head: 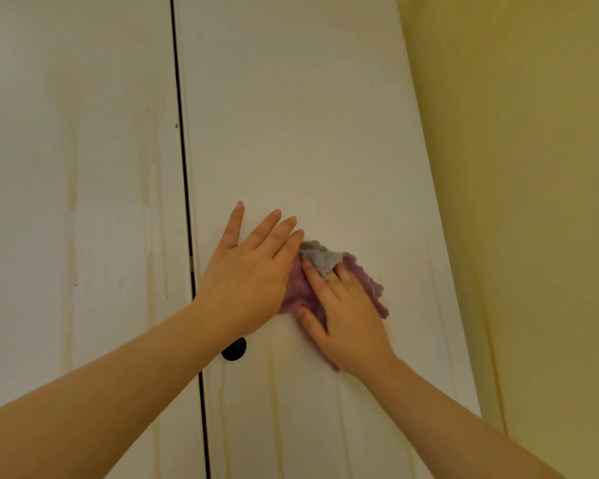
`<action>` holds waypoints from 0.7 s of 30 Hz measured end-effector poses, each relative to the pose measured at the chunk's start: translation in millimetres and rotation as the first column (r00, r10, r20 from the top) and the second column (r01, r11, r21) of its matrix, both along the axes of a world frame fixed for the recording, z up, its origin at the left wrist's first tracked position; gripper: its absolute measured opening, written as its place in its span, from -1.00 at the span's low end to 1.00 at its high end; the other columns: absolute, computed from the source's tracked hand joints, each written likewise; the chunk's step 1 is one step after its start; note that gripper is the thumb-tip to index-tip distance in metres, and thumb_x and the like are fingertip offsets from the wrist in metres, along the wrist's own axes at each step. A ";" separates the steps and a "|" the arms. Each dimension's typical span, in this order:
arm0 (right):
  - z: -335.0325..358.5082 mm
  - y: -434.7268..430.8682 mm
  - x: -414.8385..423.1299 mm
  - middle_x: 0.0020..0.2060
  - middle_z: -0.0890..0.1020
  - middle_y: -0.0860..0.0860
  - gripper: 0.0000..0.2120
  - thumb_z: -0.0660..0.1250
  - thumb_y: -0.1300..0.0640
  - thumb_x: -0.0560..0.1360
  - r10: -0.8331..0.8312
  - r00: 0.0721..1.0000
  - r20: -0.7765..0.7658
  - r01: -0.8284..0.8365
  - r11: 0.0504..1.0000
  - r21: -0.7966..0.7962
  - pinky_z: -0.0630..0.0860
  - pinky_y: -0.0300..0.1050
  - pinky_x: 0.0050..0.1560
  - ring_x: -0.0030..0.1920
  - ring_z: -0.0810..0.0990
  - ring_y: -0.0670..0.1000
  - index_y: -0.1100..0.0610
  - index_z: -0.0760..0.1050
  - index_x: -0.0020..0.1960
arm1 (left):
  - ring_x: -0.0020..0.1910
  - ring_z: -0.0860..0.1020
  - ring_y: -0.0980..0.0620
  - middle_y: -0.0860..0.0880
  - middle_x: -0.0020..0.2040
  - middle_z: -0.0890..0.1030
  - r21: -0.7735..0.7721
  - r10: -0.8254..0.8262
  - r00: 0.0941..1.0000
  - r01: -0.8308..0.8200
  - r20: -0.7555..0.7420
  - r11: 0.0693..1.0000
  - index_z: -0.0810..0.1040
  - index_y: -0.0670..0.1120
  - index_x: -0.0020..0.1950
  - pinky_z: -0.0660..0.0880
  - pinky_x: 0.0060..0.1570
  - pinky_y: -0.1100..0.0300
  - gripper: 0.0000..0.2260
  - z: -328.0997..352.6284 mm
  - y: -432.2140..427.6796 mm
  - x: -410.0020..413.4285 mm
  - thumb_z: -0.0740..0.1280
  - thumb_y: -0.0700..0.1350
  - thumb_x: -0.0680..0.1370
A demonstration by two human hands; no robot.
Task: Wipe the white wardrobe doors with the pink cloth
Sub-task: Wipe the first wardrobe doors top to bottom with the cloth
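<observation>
Two white wardrobe doors fill the view, the left door (77, 167) and the right door (298, 115), split by a dark vertical gap. A crumpled pink cloth (296, 288) with a grey patch lies flat against the right door. My right hand (346, 316) presses on the cloth with its fingers spread over it. My left hand (249, 271) lies flat on the right door just left of the cloth, fingers straight, their tips reaching the cloth's upper edge.
A round black knob (235, 349) sits on the right door just below my left wrist. Faint yellowish streaks run down both doors. A yellow wall (533, 202) borders the wardrobe on the right.
</observation>
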State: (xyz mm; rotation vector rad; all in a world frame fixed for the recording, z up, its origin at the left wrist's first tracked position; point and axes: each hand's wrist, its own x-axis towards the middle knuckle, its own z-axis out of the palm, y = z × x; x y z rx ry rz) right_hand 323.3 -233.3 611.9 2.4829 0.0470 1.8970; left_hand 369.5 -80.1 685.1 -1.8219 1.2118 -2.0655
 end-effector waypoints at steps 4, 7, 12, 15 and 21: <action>31.7 -40.3 -2.0 0.35 0.37 0.13 -0.50 0.09 0.01 0.56 0.000 0.994 0.108 -0.060 0.836 0.546 0.30 0.06 0.34 0.36 0.30 0.14 0.10 0.19 0.48 | 0.29 0.48 -0.18 -0.18 0.27 0.54 0.001 -0.025 1.000 0.025 0.000 1.000 0.52 -0.23 0.28 0.09 0.31 -0.25 -0.57 0.2 -18.3 -4.8 0.05 -0.09 0.55; 13.6 -20.8 -3.0 0.27 0.46 0.14 -0.55 0.05 0.10 0.51 0.077 0.992 0.096 -0.106 0.933 0.344 0.38 0.04 0.26 0.27 0.39 0.17 0.21 0.36 0.35 | 0.29 0.49 -0.17 -0.18 0.27 0.54 0.014 -0.042 0.999 0.042 0.021 0.999 0.53 -0.23 0.27 0.11 0.31 -0.24 -0.58 0.4 -29.5 -4.6 0.07 -0.11 0.53; 25.3 -70.8 -5.4 0.34 0.39 0.15 -0.45 0.01 0.08 0.52 0.047 0.995 0.090 -0.077 0.932 0.355 0.33 -0.05 0.29 0.29 0.39 0.14 0.08 0.12 0.50 | 0.28 0.50 -0.17 -0.17 0.26 0.55 0.037 -0.054 0.998 0.053 0.040 0.998 0.55 -0.22 0.26 0.09 0.32 -0.23 -0.58 -3.7 -46.0 0.7 0.07 -0.10 0.54; 44.2 -112.3 -14.0 0.34 0.39 0.12 -0.53 0.08 0.21 0.58 0.018 0.986 0.168 -0.117 0.788 0.605 0.26 -0.12 0.27 0.33 0.35 0.12 0.09 0.18 0.49 | 0.30 0.47 -0.18 -0.16 0.27 0.54 0.037 -0.080 0.996 0.079 0.045 0.996 0.53 -0.22 0.27 0.11 0.33 -0.23 -0.58 -2.9 -45.4 1.2 0.04 -0.10 0.56; 46.7 -105.5 -10.4 0.36 0.38 0.10 -0.55 0.10 0.19 0.58 0.034 0.988 0.149 -0.109 0.843 0.526 0.26 -0.12 0.26 0.37 0.30 0.13 0.12 0.21 0.46 | 0.33 0.44 -0.18 -0.16 0.30 0.52 0.013 -0.079 0.994 0.078 0.073 0.997 0.51 -0.22 0.30 0.14 0.33 -0.23 -0.60 -10.3 -36.9 13.4 0.06 -0.11 0.58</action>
